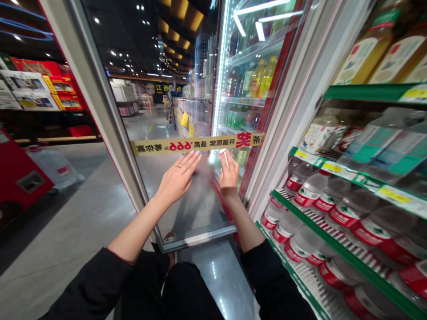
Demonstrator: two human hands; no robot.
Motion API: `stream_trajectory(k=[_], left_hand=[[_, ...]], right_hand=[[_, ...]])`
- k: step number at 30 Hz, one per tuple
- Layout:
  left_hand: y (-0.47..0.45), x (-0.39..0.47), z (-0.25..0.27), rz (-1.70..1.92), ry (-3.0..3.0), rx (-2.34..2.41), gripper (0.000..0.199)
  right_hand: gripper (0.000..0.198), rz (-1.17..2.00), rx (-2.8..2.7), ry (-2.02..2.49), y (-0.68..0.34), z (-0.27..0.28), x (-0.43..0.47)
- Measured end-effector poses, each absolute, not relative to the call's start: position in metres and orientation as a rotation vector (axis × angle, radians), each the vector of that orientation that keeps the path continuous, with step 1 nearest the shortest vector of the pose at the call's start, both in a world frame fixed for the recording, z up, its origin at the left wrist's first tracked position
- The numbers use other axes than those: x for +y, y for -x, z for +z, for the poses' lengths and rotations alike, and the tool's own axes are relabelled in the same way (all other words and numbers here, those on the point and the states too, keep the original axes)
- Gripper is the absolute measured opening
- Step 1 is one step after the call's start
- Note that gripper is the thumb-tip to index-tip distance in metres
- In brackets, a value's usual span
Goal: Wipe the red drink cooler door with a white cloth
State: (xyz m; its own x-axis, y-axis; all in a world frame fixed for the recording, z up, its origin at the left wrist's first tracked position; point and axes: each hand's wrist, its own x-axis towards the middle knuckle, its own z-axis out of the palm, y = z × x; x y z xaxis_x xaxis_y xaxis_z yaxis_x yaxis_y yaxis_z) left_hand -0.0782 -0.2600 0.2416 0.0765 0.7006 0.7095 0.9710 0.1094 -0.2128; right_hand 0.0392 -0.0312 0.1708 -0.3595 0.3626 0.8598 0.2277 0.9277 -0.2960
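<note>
A glass fridge door in a grey frame stands open in front of me. My left hand lies flat with straight fingers against or just over the glass, its fingertips a little below a printed yellow strip whose lettering is reversed. To its right, my right hand is closed around a small white wad, perhaps tissue or cloth; most of it is hidden in the fingers. That hand is also at the glass, just under the strip. Whether either hand presses on the pane I cannot tell.
Fridge shelves with green edges hold several red-labelled water bottles on the right. Bottles of amber drink stand higher up. Boxed goods and a red object are at the left, beside grey floor.
</note>
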Motion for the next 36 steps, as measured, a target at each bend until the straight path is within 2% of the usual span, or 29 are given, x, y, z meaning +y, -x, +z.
stream_trajectory(k=[6,15,20,25,29,36], left_hand=[[0.107,-0.295,0.261,-0.365,1.649,-1.639,0.094],[0.142,-0.333,0.286,-0.291,1.702,-1.511,0.08],[0.15,-0.341,0.287,-0.313,1.729,-1.426,0.078],[0.151,-0.345,0.283,-0.333,1.712,-1.408,0.08],[0.155,-0.35,0.275,-0.346,1.67,-1.39,0.08],[0.151,-0.346,0.266,-0.405,1.571,-1.334,0.081]], right_hand=[[0.059,0.182,-1.776,0.498,-0.027,0.178,-0.037],[0.048,0.087,-1.859,0.389,-0.022,0.18,-0.062],[0.05,0.179,-1.619,0.483,-0.015,0.198,-0.062],[0.05,0.112,-1.78,0.391,0.004,0.189,-0.095],[0.046,0.108,-1.687,0.45,0.001,0.171,-0.095],[0.049,0.027,-1.709,0.355,0.011,0.193,-0.108]])
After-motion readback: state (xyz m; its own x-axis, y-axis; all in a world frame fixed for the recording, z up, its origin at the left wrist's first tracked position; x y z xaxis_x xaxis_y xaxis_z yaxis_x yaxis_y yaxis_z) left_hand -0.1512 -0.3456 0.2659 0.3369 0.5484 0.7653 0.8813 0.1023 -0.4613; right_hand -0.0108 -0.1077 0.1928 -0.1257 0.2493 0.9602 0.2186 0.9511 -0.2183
